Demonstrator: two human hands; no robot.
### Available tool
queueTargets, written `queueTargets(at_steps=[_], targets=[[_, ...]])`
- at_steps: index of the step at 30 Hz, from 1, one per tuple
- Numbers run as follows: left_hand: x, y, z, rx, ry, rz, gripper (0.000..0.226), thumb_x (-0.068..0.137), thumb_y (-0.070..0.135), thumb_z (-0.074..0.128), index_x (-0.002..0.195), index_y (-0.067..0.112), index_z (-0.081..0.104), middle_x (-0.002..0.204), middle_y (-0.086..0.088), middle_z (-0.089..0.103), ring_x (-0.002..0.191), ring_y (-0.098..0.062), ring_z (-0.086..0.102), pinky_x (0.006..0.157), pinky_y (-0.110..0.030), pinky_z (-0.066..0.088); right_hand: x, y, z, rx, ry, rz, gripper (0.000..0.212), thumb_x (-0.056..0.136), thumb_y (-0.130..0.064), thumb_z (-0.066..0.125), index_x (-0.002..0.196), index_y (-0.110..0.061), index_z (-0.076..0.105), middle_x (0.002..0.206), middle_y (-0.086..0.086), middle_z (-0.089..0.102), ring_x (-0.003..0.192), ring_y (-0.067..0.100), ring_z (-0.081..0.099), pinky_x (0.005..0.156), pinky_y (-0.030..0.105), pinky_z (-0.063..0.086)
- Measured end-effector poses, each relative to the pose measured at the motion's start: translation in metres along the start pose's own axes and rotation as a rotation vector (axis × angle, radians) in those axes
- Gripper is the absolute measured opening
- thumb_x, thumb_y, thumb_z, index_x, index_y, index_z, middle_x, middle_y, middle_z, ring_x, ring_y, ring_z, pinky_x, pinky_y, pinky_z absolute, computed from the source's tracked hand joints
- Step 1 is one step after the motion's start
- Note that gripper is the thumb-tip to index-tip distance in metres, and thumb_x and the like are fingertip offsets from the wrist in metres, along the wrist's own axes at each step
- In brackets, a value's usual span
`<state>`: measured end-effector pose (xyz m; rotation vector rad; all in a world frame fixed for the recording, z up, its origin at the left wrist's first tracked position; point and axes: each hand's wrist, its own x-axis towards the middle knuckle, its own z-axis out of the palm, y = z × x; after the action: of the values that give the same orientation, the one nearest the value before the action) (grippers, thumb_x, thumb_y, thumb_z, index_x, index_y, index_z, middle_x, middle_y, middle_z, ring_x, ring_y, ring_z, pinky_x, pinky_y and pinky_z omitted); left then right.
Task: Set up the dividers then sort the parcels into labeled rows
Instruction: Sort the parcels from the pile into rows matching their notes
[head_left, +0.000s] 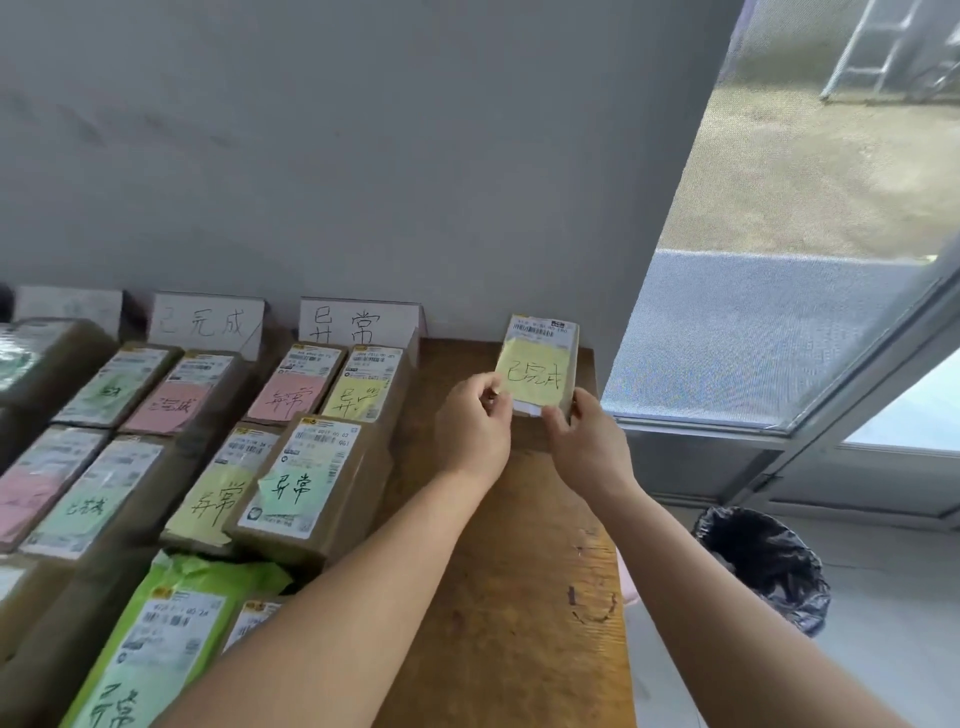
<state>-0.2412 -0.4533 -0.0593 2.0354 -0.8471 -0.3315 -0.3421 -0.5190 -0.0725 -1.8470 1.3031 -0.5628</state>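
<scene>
Parcels fill the left half of my wooden table (498, 597), lying in rows that run back to the grey wall. At the far left stands a blurred divider card (67, 306) whose writing I cannot read. Next along is the card marked 已完成 (207, 322), with a pink-noted parcel (179, 397) in front of it. Then comes the card marked 异常 (358, 323), and below it a brown box with a green note (306, 480) and, nearest me, a green mailer bag (161, 644). Right of these rows, above bare wood near the table's far right corner, I hold one small parcel with a yellow note (537, 366) reading 已完成. My left hand (472, 421) pinches its lower left edge with curled fingers, and my right hand (584, 441) grips its lower right corner, thumb on the front. On the floor to the right sits a black-lined bin (769, 566).
</scene>
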Motion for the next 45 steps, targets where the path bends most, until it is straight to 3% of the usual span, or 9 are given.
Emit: queueTargets(at_steps=[6,17,20,26,30,33,38,42,45], targets=[[-0.010,0.013,-0.027,-0.061,0.152,0.001,0.015,0.093,0.022,0.058,0.107,0.023,0.063,0.112,0.008,0.064,0.097,-0.004,0.054,0.080,-0.020,0.045,-0.019,-0.024,-0.010,0.087,-0.008,-0.115,0.019,0.094,-0.033,0.049,0.110,-0.025,0.056,0.099,-0.011,0.068,0.089,0.015,0.063,0.075,0.036,0.050],[-0.043,0.013,-0.123,-0.134,0.385,0.029,0.003,0.093,0.023,0.059,0.091,0.024,0.060,0.096,0.008,0.062,0.089,-0.006,0.059,0.075,-0.020,0.053,-0.072,-0.100,0.010,0.239,-0.118,-0.324,0.019,0.097,-0.026,0.051,0.115,-0.029,0.053,0.101,-0.020,0.062,0.077,-0.012,0.055,0.058,0.010,0.041],[-0.049,0.000,-0.153,-0.140,0.447,0.029,0.003,0.093,0.022,0.059,0.091,0.022,0.061,0.093,0.008,0.065,0.088,-0.007,0.062,0.078,-0.029,0.056,-0.090,-0.122,0.024,0.253,-0.147,-0.356,0.020,0.097,-0.025,0.050,0.116,-0.028,0.053,0.102,-0.018,0.064,0.077,-0.009,0.058,0.053,0.009,0.044],[-0.056,-0.029,-0.212,-0.180,0.518,0.041,0.007,0.092,0.021,0.062,0.097,0.018,0.066,0.092,0.010,0.065,0.085,-0.003,0.062,0.072,-0.017,0.054,-0.119,-0.166,0.062,0.221,-0.181,-0.421,0.021,0.097,-0.026,0.052,0.118,-0.027,0.053,0.115,-0.014,0.064,0.089,0.003,0.060,0.058,0.011,0.046],[-0.054,-0.059,-0.257,-0.206,0.536,0.033,0.014,0.091,0.019,0.063,0.104,0.016,0.068,0.093,0.010,0.064,0.083,0.000,0.060,0.068,-0.010,0.052,-0.140,-0.197,0.100,0.181,-0.171,-0.452,0.024,0.097,-0.027,0.051,0.121,-0.028,0.051,0.115,-0.013,0.064,0.089,0.005,0.059,0.064,0.019,0.048],[-0.049,-0.087,-0.296,-0.242,0.521,0.037,0.018,0.091,0.017,0.064,0.108,0.015,0.069,0.100,0.004,0.069,0.090,-0.008,0.066,0.074,-0.021,0.057,-0.156,-0.220,0.135,0.177,-0.173,-0.447,0.026,0.097,-0.026,0.051,0.123,-0.027,0.050,0.114,-0.012,0.064,0.089,0.006,0.060,0.061,0.017,0.046],[-0.034,-0.133,-0.359,-0.176,0.474,0.031,0.023,0.092,0.018,0.062,0.114,0.016,0.069,0.105,0.008,0.068,0.088,-0.001,0.060,0.065,0.000,0.044,-0.175,-0.259,0.197,0.159,-0.172,-0.425,0.025,0.097,-0.027,0.051,0.122,-0.028,0.050,0.105,-0.016,0.061,0.078,0.000,0.057,0.057,0.016,0.044],[-0.023,-0.172,-0.400,-0.102,0.424,-0.001,0.023,0.091,0.020,0.063,0.113,0.019,0.070,0.101,0.013,0.067,0.089,0.000,0.059,0.073,-0.001,0.040,-0.185,-0.282,0.244,0.106,-0.197,-0.394,0.025,0.097,-0.029,0.052,0.121,-0.024,0.052,0.104,-0.011,0.062,0.075,0.000,0.054,0.055,0.015,0.039],[-0.013,-0.196,-0.421,-0.068,0.358,-0.048,0.023,0.091,0.019,0.063,0.112,0.018,0.071,0.107,0.009,0.069,0.094,-0.002,0.058,0.089,-0.017,0.046,-0.187,-0.293,0.273,0.040,-0.222,-0.358,0.029,0.096,-0.031,0.052,0.122,-0.019,0.053,0.107,-0.006,0.063,0.072,0.002,0.052,0.052,0.015,0.036]])
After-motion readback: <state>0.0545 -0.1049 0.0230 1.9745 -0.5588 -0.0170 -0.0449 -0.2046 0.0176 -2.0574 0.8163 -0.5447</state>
